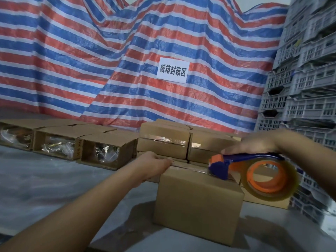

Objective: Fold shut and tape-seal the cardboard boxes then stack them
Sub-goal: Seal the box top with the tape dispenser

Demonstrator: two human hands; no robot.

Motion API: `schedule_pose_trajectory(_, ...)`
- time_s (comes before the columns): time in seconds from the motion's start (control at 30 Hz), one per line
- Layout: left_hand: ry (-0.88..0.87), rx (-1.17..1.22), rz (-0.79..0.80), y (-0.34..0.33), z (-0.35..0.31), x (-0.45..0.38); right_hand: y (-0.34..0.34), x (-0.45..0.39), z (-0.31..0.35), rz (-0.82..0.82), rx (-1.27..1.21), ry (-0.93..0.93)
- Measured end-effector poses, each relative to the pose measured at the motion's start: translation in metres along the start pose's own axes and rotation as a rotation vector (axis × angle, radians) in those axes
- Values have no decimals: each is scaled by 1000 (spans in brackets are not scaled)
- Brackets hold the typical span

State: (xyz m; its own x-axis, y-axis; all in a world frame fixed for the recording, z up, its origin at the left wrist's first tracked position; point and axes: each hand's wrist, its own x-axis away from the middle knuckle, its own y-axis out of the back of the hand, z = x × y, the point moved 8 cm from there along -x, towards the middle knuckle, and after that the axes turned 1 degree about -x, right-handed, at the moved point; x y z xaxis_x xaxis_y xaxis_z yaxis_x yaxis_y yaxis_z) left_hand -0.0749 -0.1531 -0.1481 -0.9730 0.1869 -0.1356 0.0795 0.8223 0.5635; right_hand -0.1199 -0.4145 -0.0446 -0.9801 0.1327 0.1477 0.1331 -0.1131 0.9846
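Head view showed a closed cardboard box [197, 202] standing nearest on the grey table [36, 179], toward its right part. The left hand [154, 164] rested on the far left edge of the box top, its grip curled over that edge and pressing the flaps down. The right hand [254, 144] had its grip clamped round the blue handle of a tape dispenser [245, 166], whose blue and orange head touched the seam on the box top, near the right end. A roll of clear tape [271, 179] on an orange core hung on the dispenser, just beyond the right side of the box.

Behind this box, touching or just beside it, stood a stack of sealed boxes [163, 139], clear tape shining along their seams. Further left, a row of open boxes [107, 151] lay on their sides along the back of the table, with clear plastic bags visible inside; what the bags held could not be told.

Behind the table hung a red, blue and white striped tarpaulin [91, 60] bearing a white paper sign [172, 70] with black characters. Past the right edge of the table rose piled grey plastic crates [305, 79].
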Motion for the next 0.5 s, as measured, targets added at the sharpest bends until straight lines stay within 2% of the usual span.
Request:
schedule_pose_trajectory(0.07, -105, -154, -124, 10, -15, 2, -2, -1, -2, 12, -21, -1)
schedule_pose_trajectory(0.17, -399, -344, -302, 8, -60, 21, -1, -3, -4, 0, -18, -13)
schedule_pose_trajectory(0.23, -548, -426, -202, -17, -82, 31, -2, -7, -3, 7, -21, 3)
schedule_pose_trajectory(0.33, -572, -660, 77, -67, -80, 35, -5, -9, -5, 46, -78, 17)
schedule_pose_trajectory(0.4, -614, -849, 53, -78, -75, 35, -10, -10, -9, 95, -144, 21)
schedule_pose_trajectory(0.5, -651, -863, 19, -75, -72, 34, -11, -10, -16, 134, -181, 49)
